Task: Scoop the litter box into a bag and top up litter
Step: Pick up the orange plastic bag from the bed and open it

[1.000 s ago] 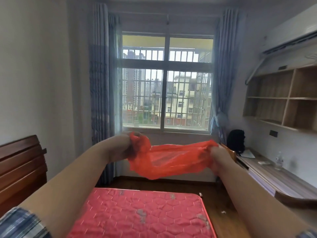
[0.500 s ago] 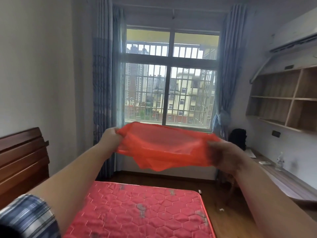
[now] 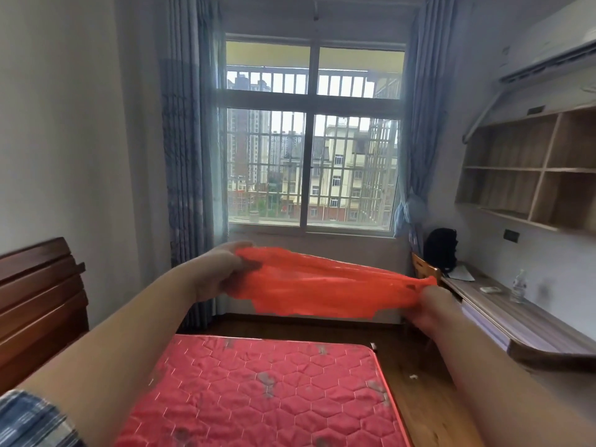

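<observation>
A thin red plastic bag is stretched in the air above the foot of the red quilted mattress, the left hand gripping one end with curled fingers and the blurred right hand seemingly pinching the other.

Thin orange-red plastic bag, stretched sideways midair, mouth seemingly shut

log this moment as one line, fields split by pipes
stage: bag prep | left hand: grips left end of red bag | right hand: grips right end | bag: stretched in air between hands
</observation>
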`<state>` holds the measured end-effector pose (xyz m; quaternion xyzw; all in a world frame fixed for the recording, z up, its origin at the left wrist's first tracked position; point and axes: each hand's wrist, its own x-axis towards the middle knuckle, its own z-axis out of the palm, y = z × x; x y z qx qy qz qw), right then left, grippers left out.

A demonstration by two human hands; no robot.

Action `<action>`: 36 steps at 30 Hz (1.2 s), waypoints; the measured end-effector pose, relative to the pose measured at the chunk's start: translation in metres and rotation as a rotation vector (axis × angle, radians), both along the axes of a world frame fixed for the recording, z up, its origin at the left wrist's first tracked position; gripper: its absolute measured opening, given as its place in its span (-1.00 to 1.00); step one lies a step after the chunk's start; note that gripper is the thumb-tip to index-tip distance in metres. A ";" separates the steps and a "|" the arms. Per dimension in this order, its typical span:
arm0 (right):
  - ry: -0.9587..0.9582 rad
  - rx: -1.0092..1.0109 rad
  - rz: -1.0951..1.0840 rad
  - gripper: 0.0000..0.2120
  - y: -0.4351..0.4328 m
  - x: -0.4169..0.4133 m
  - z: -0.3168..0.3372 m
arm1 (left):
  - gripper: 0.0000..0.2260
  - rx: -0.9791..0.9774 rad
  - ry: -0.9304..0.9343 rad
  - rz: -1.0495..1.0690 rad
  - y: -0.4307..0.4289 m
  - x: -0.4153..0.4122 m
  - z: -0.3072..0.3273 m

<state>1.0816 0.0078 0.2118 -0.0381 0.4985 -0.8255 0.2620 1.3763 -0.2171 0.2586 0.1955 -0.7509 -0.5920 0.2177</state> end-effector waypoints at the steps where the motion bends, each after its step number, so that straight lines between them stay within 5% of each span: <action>1: -0.111 -0.113 0.051 -0.76 0.001 -0.002 0.002 | -0.89 -0.166 -0.112 0.091 -0.005 -0.001 -0.004; 5: -0.075 -0.218 0.267 -0.70 0.001 0.013 0.018 | -0.90 -0.623 -0.300 0.390 -0.025 -0.011 -0.020; 8: 0.140 -0.138 0.463 -0.84 0.008 0.034 0.031 | -0.83 -0.617 -0.263 0.576 -0.042 -0.009 -0.035; 10: 0.390 0.035 0.561 -0.72 0.013 0.038 0.035 | -0.85 -0.427 -0.166 0.696 -0.053 -0.007 -0.044; 14: 0.941 0.578 0.460 -0.88 0.015 0.045 0.038 | -0.77 0.553 0.457 0.627 -0.053 -0.010 -0.039; 16: 1.311 0.874 0.229 -0.94 0.005 0.038 0.030 | -0.76 0.789 0.650 0.482 -0.046 -0.013 -0.027; 18: 1.454 1.010 0.003 -0.91 -0.005 0.026 0.016 | -0.79 0.871 0.743 0.289 -0.030 -0.010 -0.012; 21: 1.180 0.786 -0.099 -0.82 -0.007 0.012 0.001 | -0.81 0.695 0.671 0.032 -0.008 0.005 -0.004; 24: 0.435 0.273 -0.017 -0.81 -0.003 0.014 0.007 | -0.65 0.267 0.173 -0.144 -0.002 0.022 -0.006; 27: 0.013 -0.060 0.023 -0.72 0.003 0.013 0.016 | -0.75 -0.134 -0.249 -0.045 -0.004 0.023 -0.013; 29: -0.011 -0.219 0.162 -0.62 0.009 0.027 0.029 | -0.92 -0.469 -0.355 0.193 -0.007 0.015 -0.018; 32: 0.097 -0.299 0.472 -0.77 0.020 0.071 0.053 | -0.82 -0.751 -0.315 0.603 -0.027 0.001 -0.031; 34: 0.241 -0.139 0.641 -0.69 0.026 0.081 0.056 | -0.84 -0.570 -0.217 0.773 -0.047 -0.003 -0.043; 36: 0.484 0.160 0.762 -0.76 0.030 0.080 0.051 | -0.81 -0.106 0.050 0.781 -0.061 -0.004 -0.045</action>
